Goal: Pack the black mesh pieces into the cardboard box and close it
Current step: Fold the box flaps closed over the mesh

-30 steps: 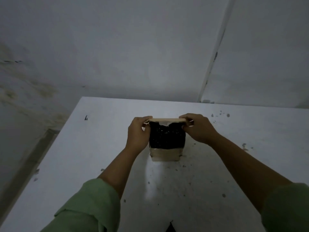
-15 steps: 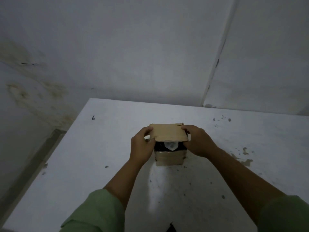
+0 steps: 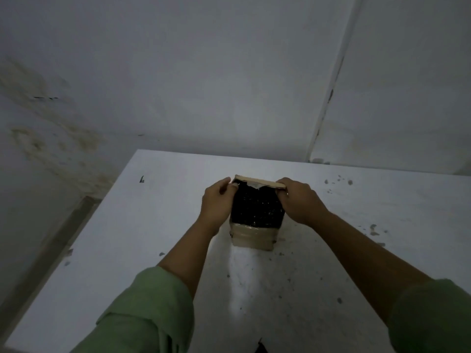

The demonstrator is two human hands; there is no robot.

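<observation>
Small cardboard box point(image 3: 253, 238) sits on the white table point(image 3: 356, 250), roughly centre, near the far half of the top. Box is open at the top and full of black mesh pieces point(image 3: 257, 210), which fill it up to the rim and hide the inside walls. Near wall of the box shows as a pale tan band below the mesh, looks taped or glossy. Far flap point(image 3: 258, 181) stands raised at the back edge, seen almost edge-on as a thin tan strip; a small whitish scrap sits just under it at the top of the mesh, can't tell what it is. Left hand point(image 3: 216, 205) is at the left side of the box, fingers curled, thumb and fingertips pinching the left end of the flap. Right hand point(image 3: 297, 200) is at the right side, fingers curled over the right end of the flap, gripping it. Both forearms reach in from the bottom of the view, green sleeves point(image 3: 142, 314) pushed up to about the elbow. Table surface is speckled with dark chips and marks, more on the right side. Stained white wall point(image 3: 178, 72) behind the table. Lighting is dim.
</observation>
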